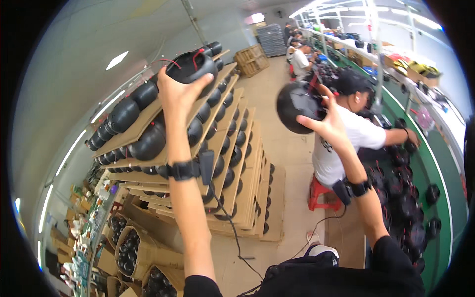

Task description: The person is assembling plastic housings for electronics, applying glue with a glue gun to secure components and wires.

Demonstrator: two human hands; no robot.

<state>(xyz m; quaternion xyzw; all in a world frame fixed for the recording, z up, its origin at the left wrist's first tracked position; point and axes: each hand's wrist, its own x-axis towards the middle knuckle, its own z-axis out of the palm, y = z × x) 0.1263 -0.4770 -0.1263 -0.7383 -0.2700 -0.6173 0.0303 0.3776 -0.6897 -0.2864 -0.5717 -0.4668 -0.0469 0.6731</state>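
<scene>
High over the top layer of a cardboard stack, my left hand (180,94) grips a black round shell (187,68), thumb on one side and fingers on the other. Its open hollow side shows, with red wires rising out of it. My right hand (330,119) holds a second black round shell (293,108) in the air, thumb across its smooth outside and fingers at its far side. Red shows near those fingers. More black shells (122,114) line the top cardboard sheet (136,131) beside my left arm.
Cardboard layers (247,163) with black shells between them rise at left. A co-worker in a white shirt (329,158) sits on a red stool (321,195) close to my right arm. A green conveyor (435,168) bears several black parts. Boxes of shells (128,250) stand lower left. A cable hangs from each wristband.
</scene>
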